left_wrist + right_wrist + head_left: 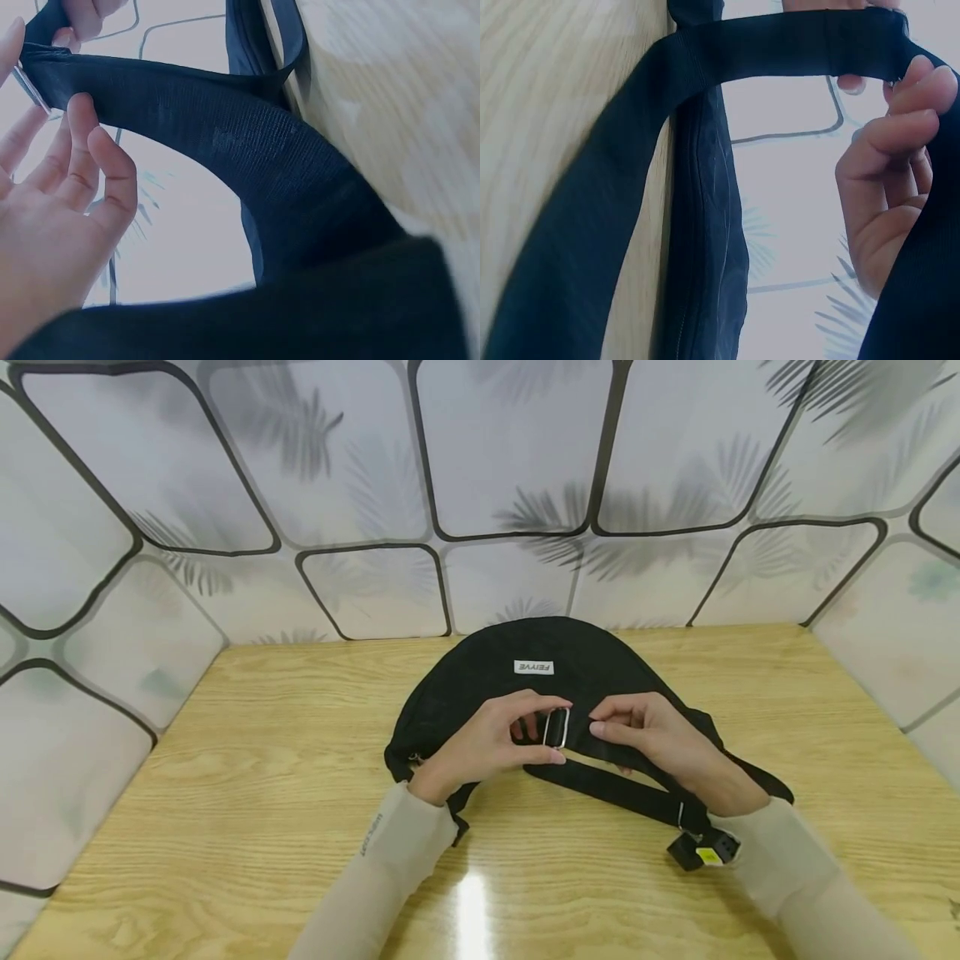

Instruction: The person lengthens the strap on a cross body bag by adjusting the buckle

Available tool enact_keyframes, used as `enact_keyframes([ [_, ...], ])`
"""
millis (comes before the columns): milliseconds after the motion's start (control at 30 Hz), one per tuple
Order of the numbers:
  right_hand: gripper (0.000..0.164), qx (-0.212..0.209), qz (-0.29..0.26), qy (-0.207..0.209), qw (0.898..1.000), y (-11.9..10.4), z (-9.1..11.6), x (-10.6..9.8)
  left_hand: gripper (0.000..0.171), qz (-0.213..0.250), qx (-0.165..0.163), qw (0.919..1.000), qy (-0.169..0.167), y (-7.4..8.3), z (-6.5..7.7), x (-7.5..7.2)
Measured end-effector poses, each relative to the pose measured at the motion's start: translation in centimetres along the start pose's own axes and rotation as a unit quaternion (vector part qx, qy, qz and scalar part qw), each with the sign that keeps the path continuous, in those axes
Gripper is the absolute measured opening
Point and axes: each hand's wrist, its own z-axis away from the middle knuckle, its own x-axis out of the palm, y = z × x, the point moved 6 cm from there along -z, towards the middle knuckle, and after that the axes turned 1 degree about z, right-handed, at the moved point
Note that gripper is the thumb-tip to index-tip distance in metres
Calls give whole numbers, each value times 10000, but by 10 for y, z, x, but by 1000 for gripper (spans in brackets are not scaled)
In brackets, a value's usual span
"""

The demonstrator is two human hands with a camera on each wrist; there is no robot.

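A black crescent-shaped bag [480, 685] with a small white label [533, 667] lies on the table. My left hand [487, 739] holds a metal-framed strap slider [557, 727] between thumb and index finger, raised in front of the bag. In the left wrist view, a wide black strap [187, 112] runs from the slider past the curled lower fingers. My right hand [660, 735], to the right of the slider, pinches the black strap close to it. The right wrist view has these fingers [900, 142] at the strap's edge, partly covered by the webbing.
The wooden table [262, 760] meets a patterned backdrop [510, 452] behind the bag. A loop of strap [607, 791] hangs below the hands toward the right cuff. Beside that cuff is a small black object with a yellow mark [708, 857].
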Motion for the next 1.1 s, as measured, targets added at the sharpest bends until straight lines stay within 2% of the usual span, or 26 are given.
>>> enact_keyframes([
  [367, 15, 260, 171, 150, 9994, -4, 0, 3, 58, -8, -7, 10000, 4, 2, 0, 3],
  [567, 15, 229, 117, 32, 9997, -4, 0, 5, 59, -172, 46, 9998, -19, 1, -1, 5],
  [767, 13, 115, 72, -113, 9998, -2, -2, 12, 58, 9, 111, 9999, -15, 2, -1, 9],
  [967, 14, 121, -80, 16, 9999, -4, -2, 16, 57, 203, 27, 9998, 63, 3, -1, 11],
  [1100, 18, 170, -44, -208, 9996, -3, -1, 13, 56, 163, 135, 9997, 154, 4, -1, 7],
])
